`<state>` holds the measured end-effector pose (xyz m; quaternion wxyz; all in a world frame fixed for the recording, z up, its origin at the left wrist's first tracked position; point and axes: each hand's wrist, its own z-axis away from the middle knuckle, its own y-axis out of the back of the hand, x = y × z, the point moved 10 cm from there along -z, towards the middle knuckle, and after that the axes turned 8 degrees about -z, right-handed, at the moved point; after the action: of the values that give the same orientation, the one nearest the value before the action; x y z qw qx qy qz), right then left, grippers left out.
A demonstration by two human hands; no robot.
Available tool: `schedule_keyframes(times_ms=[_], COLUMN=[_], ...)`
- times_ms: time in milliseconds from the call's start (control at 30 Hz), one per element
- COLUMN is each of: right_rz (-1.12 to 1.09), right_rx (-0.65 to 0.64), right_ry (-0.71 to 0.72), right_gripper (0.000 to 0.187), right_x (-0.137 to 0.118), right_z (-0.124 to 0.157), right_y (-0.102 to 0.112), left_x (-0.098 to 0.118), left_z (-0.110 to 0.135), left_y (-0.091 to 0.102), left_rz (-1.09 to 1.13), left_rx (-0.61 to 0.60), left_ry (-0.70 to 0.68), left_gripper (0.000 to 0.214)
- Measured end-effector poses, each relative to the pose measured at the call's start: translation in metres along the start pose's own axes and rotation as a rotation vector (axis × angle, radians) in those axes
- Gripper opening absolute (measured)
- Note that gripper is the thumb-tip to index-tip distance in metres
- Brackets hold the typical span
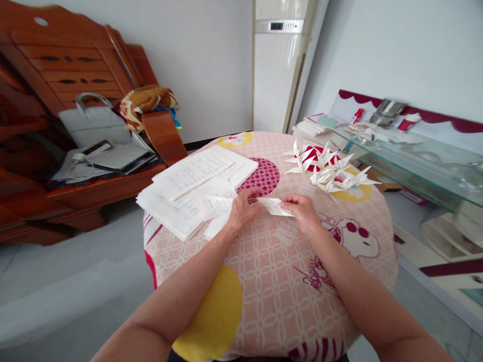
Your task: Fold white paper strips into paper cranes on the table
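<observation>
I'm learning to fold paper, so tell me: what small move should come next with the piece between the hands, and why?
Perhaps the right hand should slide along the folded paper, sharpening its crease: that hand pinches one end, while the left hand is at the other.

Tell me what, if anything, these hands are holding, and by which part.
A folded white paper piece: the right hand pinches its right end; the left hand is at its left end, grip unclear.
</observation>
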<state>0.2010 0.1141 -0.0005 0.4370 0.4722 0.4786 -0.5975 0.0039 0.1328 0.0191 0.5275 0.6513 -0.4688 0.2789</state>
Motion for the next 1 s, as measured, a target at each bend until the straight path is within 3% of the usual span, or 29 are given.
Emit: schedule_keyframes(times_ms=[67,200,333,433,533,733,1000], right_rz=[-0.097,-0.185,-0.227,-0.217,-0.181,-0.057,0.04], right_rx=[0.054,0.075,0.094,0.084,0.022,-0.166,-0.261], right_ry=[0.002,0.031,0.049,0.068,0.037,-0.063,-0.154], right_gripper=[0.022,0.024,0.025,0.025,0.026,0.022,0.02], right_x=[-0.001,-0.004,-0.005,-0.007,-0.004,0.005,0.018], right_z=[0.002,0.003,0.005,0.007,0.009,0.013,0.019], right_y=[0.002,-0.002,-0.003,-0.005,-0.013,-0.032,-0.039], left_x=[-0.008,-0.013,-0.008,0.0,0.003,-0.002,0.008], left_z=[0.0,0.009,0.014,0.014,0.012,0.01,0.01], left_y=[-0.005,-0.029,-0.035,-0.038,-0.034,-0.027,-0.027], left_rz=[0.175,0.456,0.643,0.67,0.648,0.627,0.444], left_rx=[-0.031,-0.208,-0.215,-0.245,-0.199,-0.121,-0.144], left_ry=[0.088,0.269,0.36,0.339,0.291,0.27,0.126], left_gripper=[0.045,0.049,0.067,0.058,0.047,0.061,0.052])
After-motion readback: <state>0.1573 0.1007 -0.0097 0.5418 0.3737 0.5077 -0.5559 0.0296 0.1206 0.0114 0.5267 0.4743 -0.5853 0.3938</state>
